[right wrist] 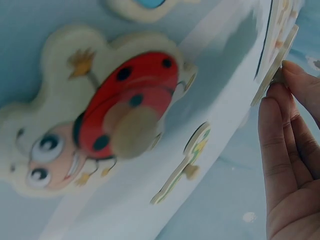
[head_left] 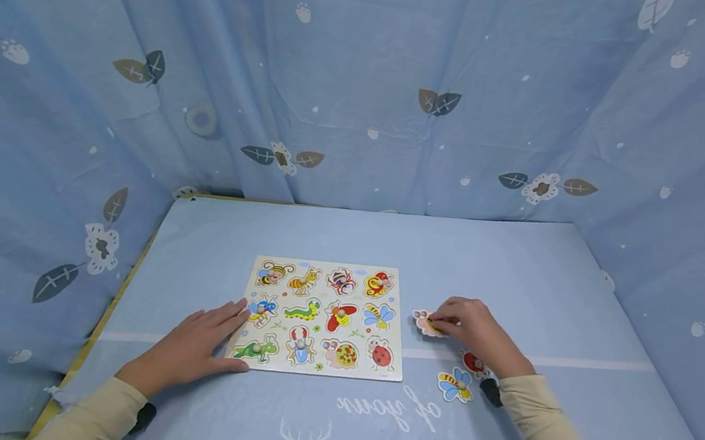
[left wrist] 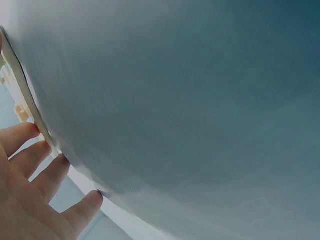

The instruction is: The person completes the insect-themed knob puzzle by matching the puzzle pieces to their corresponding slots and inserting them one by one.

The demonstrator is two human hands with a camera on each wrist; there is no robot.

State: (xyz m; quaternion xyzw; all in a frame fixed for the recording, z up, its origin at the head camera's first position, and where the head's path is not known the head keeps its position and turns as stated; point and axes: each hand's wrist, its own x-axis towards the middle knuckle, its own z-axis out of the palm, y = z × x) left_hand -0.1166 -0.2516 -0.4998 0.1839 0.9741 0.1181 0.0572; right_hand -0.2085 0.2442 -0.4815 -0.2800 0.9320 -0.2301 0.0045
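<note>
A wooden peg puzzle board (head_left: 326,316) with cartoon insects lies flat on the table. Several of its pictures carry wooden knobs. At its left edge, my left hand (head_left: 194,345) rests with spread fingers touching the rim and the thumb by the lower corner; the left wrist view shows the fingertips (left wrist: 52,162) along that edge. To the right of the board, my right hand (head_left: 476,330) pinches the knob of a puzzle piece (head_left: 424,324) with a pale pinkish head. The right wrist view shows this piece (right wrist: 275,67) edge-on, thumb and fingers at its knob.
Beside my right forearm lie a ladybug piece (head_left: 473,363) and a blue-winged bee-like piece (head_left: 455,385). The right wrist view also shows a green and yellow piece (right wrist: 186,162) with a knob. A patterned blue cloth (head_left: 371,100) hangs behind and around the table.
</note>
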